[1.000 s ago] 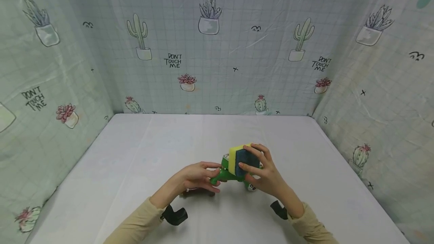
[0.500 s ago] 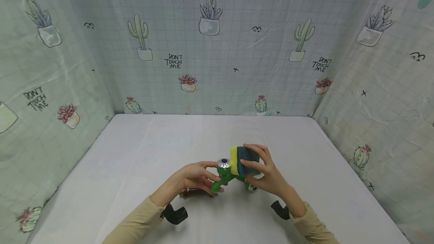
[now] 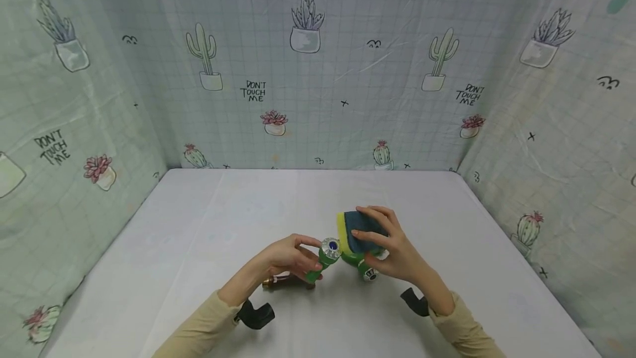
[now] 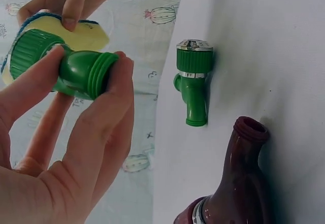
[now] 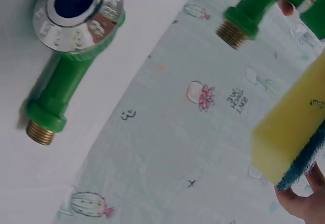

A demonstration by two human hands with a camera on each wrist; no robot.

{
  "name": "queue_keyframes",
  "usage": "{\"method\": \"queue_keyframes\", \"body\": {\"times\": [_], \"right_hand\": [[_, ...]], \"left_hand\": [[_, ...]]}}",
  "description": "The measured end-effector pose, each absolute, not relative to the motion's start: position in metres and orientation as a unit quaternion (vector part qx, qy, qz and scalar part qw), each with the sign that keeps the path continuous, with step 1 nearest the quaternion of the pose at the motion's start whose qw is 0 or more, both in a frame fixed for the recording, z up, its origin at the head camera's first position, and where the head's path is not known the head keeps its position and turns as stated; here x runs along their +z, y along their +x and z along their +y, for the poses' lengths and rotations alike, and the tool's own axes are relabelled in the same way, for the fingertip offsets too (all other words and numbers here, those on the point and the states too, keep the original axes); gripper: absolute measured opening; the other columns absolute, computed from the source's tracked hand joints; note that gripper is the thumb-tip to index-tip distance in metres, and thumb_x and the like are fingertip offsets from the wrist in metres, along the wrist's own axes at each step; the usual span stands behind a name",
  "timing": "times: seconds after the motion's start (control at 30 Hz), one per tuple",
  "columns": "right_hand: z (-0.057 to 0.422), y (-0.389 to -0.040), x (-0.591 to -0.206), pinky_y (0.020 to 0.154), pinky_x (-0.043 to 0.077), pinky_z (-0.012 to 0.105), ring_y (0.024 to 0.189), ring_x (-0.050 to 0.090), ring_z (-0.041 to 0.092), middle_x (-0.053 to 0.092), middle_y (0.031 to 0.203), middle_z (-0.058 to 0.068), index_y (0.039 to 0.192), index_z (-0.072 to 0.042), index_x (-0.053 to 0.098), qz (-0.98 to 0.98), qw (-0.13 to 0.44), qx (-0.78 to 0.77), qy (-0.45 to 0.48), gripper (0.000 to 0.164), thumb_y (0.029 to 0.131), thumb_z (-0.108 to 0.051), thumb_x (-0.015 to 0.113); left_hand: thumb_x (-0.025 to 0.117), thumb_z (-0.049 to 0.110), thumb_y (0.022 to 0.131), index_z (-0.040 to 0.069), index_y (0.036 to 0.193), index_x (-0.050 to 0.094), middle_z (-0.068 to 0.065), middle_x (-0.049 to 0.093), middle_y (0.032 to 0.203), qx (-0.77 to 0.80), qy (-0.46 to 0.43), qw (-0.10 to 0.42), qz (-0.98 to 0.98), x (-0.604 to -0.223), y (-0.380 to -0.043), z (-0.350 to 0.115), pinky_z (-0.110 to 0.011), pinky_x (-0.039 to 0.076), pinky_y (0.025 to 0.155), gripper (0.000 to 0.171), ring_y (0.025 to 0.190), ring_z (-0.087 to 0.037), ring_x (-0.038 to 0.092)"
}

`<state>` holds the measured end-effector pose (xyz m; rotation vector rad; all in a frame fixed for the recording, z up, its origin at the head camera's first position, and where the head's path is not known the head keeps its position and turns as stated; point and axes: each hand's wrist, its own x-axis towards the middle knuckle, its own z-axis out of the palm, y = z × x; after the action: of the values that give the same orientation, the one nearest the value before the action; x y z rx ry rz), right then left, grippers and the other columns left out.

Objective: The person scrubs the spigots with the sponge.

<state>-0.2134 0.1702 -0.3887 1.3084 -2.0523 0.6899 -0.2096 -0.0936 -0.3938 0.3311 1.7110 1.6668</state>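
My left hand pinches a green plastic tap with a chrome-topped knob, held tilted above the table. In the left wrist view the threaded spout end of this tap lies between thumb and fingers. A yellow sponge with a dark blue scouring side is gripped in my right hand, close beside the knob. Whether the sponge touches the tap, I cannot tell. A second green tap with a brass thread lies on the table, partly covered by the sponge in the head view.
Under my left hand a dark red tap with a brass end lies on the white table. Cactus-printed cloth walls the table at the back and both sides. Black curved pieces sit at both wrists.
The held green tap has come out from behind the sponge and tilted, so its chrome knob top now shows. The sponge has tilted and shifted slightly away from it.
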Motion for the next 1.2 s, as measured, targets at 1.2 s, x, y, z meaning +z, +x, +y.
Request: {"method": "queue_keyframes", "body": {"times": [1.2], "right_hand": [[0.172, -0.22, -0.373, 0.093, 0.037, 0.051, 0.125, 0.033, 0.03, 0.042, 0.133, 0.012, 0.104, -0.023, 0.061, -0.798, 0.232, 0.24, 0.502, 0.045, 0.062, -0.005, 0.064]], "left_hand": [[0.061, 0.002, 0.081, -0.001, 0.124, 0.047, -0.015, 0.066, 0.099, 0.67, 0.097, 0.319, 0.663, -0.398, -0.211, -0.082, -0.039, 0.055, 0.067, 0.046, 0.075, -0.02, 0.067]]}}
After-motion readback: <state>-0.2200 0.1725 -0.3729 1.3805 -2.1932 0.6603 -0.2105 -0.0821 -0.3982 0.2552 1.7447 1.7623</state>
